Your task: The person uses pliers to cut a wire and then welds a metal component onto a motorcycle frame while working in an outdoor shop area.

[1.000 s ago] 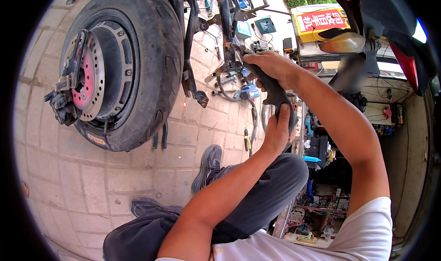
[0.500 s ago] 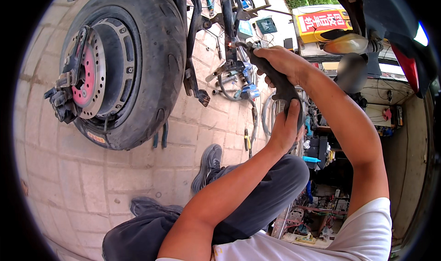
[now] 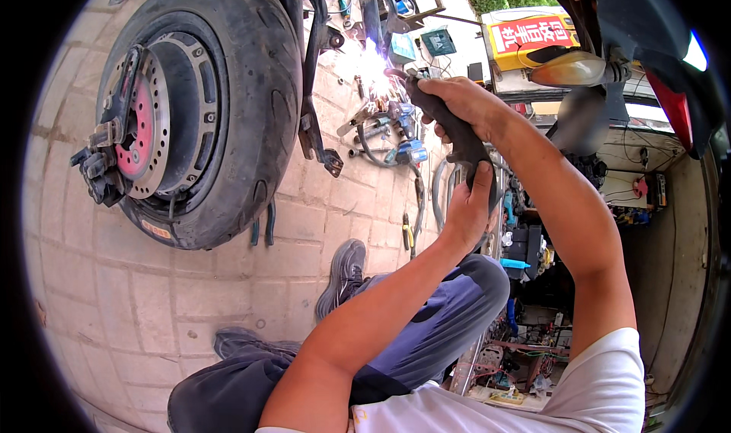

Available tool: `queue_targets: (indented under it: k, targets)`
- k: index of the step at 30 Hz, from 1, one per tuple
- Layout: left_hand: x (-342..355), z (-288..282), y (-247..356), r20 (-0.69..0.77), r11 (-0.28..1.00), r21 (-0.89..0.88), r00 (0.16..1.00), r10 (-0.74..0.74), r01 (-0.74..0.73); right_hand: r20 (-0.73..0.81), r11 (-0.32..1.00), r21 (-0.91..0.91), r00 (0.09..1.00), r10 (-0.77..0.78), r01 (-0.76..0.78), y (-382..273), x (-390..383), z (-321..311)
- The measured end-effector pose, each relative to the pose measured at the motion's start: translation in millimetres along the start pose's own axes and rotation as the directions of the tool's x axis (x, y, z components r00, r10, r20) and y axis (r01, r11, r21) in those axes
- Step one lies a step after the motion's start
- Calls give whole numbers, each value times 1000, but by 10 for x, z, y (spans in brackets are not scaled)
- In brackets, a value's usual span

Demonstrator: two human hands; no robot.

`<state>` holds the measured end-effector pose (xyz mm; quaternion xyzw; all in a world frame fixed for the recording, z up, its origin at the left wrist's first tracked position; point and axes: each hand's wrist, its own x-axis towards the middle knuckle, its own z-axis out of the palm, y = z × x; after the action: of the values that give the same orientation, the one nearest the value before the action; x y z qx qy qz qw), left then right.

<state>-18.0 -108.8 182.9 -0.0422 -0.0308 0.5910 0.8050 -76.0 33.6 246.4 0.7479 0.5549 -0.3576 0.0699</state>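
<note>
A black welding torch [image 3: 460, 134] runs slantwise through both of my hands. My right hand [image 3: 466, 104] is wrapped round its front part, nearer the nozzle. Lower down, my left hand [image 3: 467, 214] grips its rear end, thumb along the handle. Beyond the nozzle, a glaring white-violet welding arc [image 3: 375, 70] burns at the dark metal vehicle frame [image 3: 311, 90]; the glare hides the exact spot. Left of the frame stands a thick black tyre [image 3: 263, 121] on a wheel with a drilled brake disc [image 3: 161, 128] and a red centre.
Blue power tools [image 3: 411, 151], sockets and cables lie on the paved ground [image 3: 228, 288] below the arc. Yellow-handled pliers [image 3: 407, 231] lie nearer me. An amber turn signal [image 3: 571, 72] juts out at the right, above crowded shelves [image 3: 533, 349]. My shoe [image 3: 346, 273] is on the paving.
A bright arc has flared up beyond the torch nozzle, where only a small orange glow showed before. Both hands keep their grip, and the view has shifted slightly.
</note>
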Motion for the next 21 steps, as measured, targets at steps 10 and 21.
queue_targets:
  k: [10, 21]
  targets:
    - [45, -14, -56, 4, 1000, -8, 1000, -3, 4, -7, 1000, -14, 1000, -28, 28, 22, -4, -2]
    - [49, -17, -64, -16, 998, 61, 1000, 19, -18, -20, 996, -85, 1000, -8, 6, 17, 26, -8]
